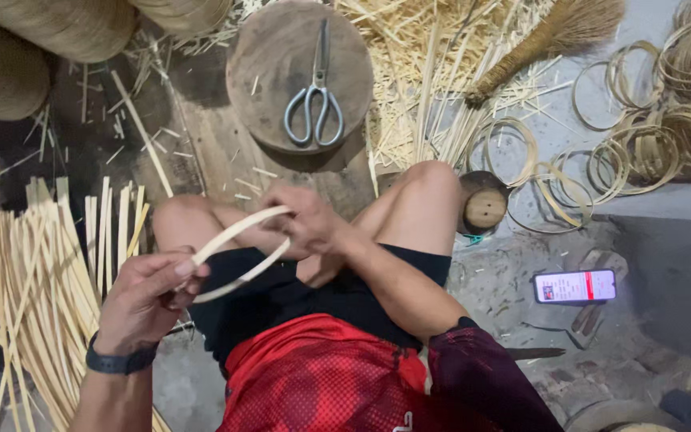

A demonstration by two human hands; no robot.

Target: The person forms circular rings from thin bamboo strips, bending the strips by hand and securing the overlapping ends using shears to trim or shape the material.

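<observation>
Both hands hold one thin pale bamboo strip [237, 232] bent into a loop above my lap. My left hand [149, 296], with a dark band on the wrist, pinches the loop's near end between thumb and fingers. My right hand [305, 220] grips the far end of the loop, just in front of my bent knees. The strip's two runs lie close together between the hands.
A bundle of bamboo strips [41, 272] leans at my left. Metal scissors [316, 100] lie on a round wooden block [269, 80] ahead. Several finished bamboo rings [641, 144] lie at the right, with a small round wooden piece [485, 208] and a lit phone [575, 286].
</observation>
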